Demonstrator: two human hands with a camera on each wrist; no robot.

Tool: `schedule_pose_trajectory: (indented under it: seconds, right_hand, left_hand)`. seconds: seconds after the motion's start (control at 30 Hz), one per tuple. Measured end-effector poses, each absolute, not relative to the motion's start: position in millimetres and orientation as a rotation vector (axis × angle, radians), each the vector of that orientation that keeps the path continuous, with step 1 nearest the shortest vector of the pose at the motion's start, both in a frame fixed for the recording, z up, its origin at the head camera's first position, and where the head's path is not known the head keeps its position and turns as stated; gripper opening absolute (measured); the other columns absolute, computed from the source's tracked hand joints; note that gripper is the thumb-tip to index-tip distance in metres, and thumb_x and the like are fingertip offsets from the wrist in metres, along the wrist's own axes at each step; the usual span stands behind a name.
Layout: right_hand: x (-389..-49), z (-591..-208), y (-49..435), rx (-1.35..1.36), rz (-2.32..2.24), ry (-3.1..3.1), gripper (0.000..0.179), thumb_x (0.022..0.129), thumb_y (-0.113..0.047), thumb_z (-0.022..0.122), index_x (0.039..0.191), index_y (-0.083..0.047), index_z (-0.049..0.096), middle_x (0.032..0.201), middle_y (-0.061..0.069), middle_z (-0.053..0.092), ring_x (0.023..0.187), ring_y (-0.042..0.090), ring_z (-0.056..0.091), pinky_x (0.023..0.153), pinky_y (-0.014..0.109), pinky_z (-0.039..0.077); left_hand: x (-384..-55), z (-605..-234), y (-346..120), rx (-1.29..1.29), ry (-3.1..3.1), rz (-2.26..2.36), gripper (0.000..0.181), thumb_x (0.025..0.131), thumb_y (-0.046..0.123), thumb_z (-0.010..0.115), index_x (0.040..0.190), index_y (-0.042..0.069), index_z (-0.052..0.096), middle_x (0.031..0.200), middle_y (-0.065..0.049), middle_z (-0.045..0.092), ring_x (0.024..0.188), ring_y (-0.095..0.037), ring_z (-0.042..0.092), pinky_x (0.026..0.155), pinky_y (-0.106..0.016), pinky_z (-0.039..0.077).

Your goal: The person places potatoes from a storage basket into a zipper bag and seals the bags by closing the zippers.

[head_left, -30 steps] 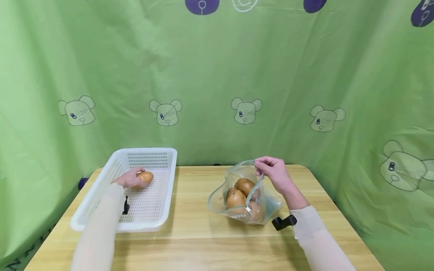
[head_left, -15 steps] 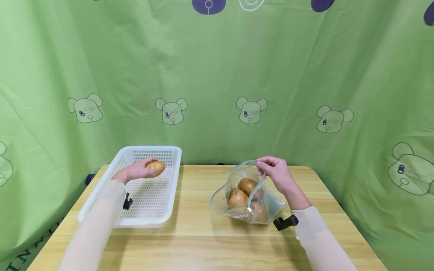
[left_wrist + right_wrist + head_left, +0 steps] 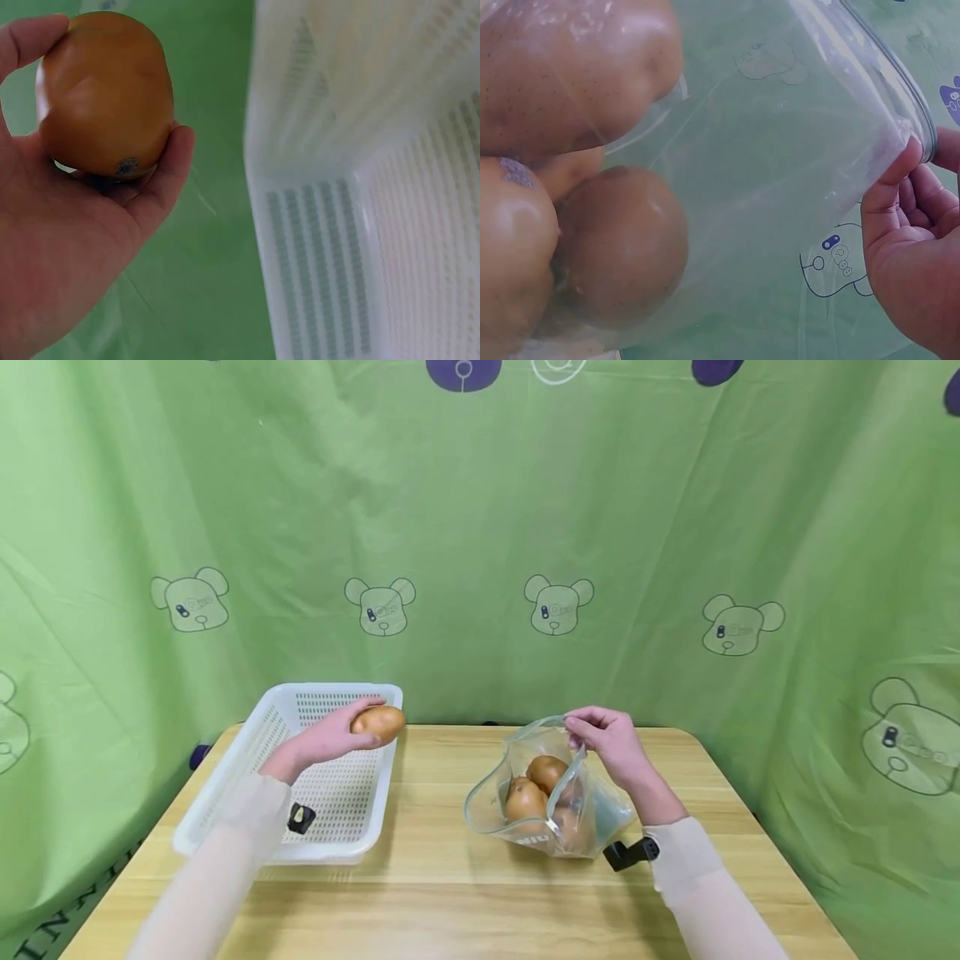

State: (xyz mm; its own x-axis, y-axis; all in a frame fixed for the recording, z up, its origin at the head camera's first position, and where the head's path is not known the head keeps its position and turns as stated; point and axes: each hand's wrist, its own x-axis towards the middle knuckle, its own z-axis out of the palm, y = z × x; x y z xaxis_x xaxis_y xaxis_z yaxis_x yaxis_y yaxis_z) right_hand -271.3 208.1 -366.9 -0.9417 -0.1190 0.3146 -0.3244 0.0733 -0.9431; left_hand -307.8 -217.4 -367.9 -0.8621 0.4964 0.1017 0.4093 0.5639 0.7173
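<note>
My left hand (image 3: 324, 742) holds a smooth brown potato (image 3: 379, 725) over the right rim of a white plastic basket (image 3: 384, 787). In the left wrist view, thumb and fingers curl round the potato (image 3: 109, 94), which has a dark spot at one end. A clear zip bag (image 3: 604, 814) stands on the table with its mouth gaping. My right hand (image 3: 613, 745) pinches the bag's upper right edge between thumb and finger. Several potatoes (image 3: 527, 800) lie inside the bag; the right wrist view shows them through the plastic (image 3: 757, 165), partly overlapping.
A light wooden table (image 3: 442, 902) carries both basket and bag, with a stretch of tabletop between them. Behind and beside it hangs a green curtain (image 3: 465, 527) with bear prints. A black wrist-camera mount (image 3: 632, 853) sits at my right cuff.
My left hand has picked the potato up from the basket floor and carried it up and rightward to the rim. The right hand keeps its pinch on the bag edge.
</note>
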Motion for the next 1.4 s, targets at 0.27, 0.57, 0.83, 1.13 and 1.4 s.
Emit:
schedule_pose_trajectory:
  seconds: [0.27,0.57,0.83,1.13,1.4]
  right_hand:
    - [-270.0,-364.2,205.2,0.455,1.988,-2.181,0.010,0.090,-0.005,0.062,0.087,-0.008,0.071,0.066,-0.001,0.062,0.057,0.009,0.059,0.052,0.018,0.049]
    - [-269.6,-361.6,203.4,0.448,1.937,-2.221,0.021,0.091,-0.008,0.063,0.096,0.013,0.064,0.065,-0.002,0.061,0.058,0.009,0.058,0.053,0.018,0.049]
    - [-270.0,-361.9,200.9,0.449,1.953,-2.219,0.024,0.090,-0.008,0.063,0.097,0.015,0.062,0.065,-0.001,0.061,0.058,0.008,0.058,0.053,0.019,0.049]
    - [-272.2,-363.1,199.0,0.472,1.972,-2.209,0.026,0.090,-0.007,0.063,0.099,0.018,0.060,0.066,-0.001,0.061,0.058,0.008,0.058,0.053,0.018,0.050]
    - [-272.1,-363.7,196.4,0.459,1.949,-2.234,0.029,0.090,-0.007,0.063,0.101,0.019,0.058,0.065,-0.001,0.061,0.057,0.008,0.057,0.053,0.019,0.050]
  left_hand:
    - [-282.7,-360.4,-182.3,0.931,2.625,1.253,0.068,0.083,0.023,0.069,0.142,0.010,0.038,0.131,-0.018,0.048,0.109,-0.030,0.054,0.094,-0.047,0.042]
    - [-260.2,-362.6,-147.1,1.056,2.446,1.332,0.066,0.085,0.025,0.069,0.141,0.014,0.038,0.127,-0.011,0.051,0.107,-0.021,0.054,0.092,-0.039,0.044]
    - [-239.7,-361.3,-117.8,1.015,2.377,1.460,0.065,0.085,0.024,0.070,0.140,0.011,0.038,0.125,-0.009,0.053,0.104,-0.019,0.057,0.088,-0.035,0.048]
    - [-230.2,-362.7,-93.7,1.091,2.353,1.420,0.063,0.085,0.027,0.070,0.139,0.014,0.040,0.128,-0.004,0.054,0.104,-0.014,0.057,0.086,-0.029,0.048]
    - [-219.8,-367.6,-80.8,1.134,2.369,1.416,0.064,0.082,0.028,0.073,0.137,0.016,0.043,0.127,0.001,0.053,0.104,-0.009,0.055,0.089,-0.027,0.046]
